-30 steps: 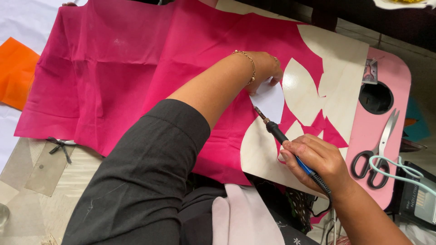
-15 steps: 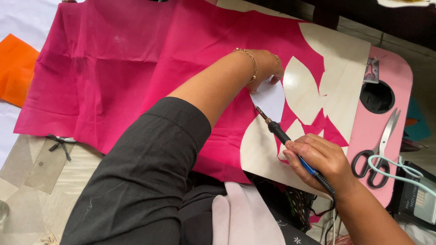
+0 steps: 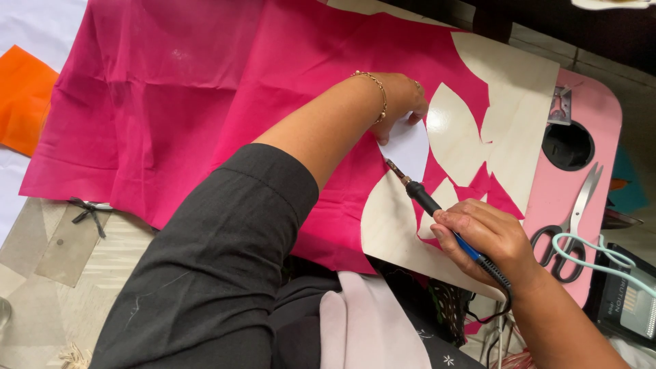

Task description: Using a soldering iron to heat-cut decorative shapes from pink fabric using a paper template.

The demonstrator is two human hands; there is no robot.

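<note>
Hot-knife cutter (image 3: 437, 215) gripped pen-style in right hand (image 3: 488, 239), tip at white template (image 3: 408, 147); left hand (image 3: 403, 102) presses template flat, fingers together. Several petal shapes already cut from pink fabric (image 3: 205, 102) near lap table (image 3: 581, 102) right edge; left fabric uncut.

— What can't you make out?
— My left hand (image 3: 403, 102): its fingers curl under, hidden against the pink fabric (image 3: 205, 102), which runs off the top edge.
— And the tool?
— My right hand (image 3: 488, 239) covers the middle of the soldering iron (image 3: 424, 198); its cord drops behind my wrist. The orange sheet (image 3: 24, 99) is cut off on the left.
</note>
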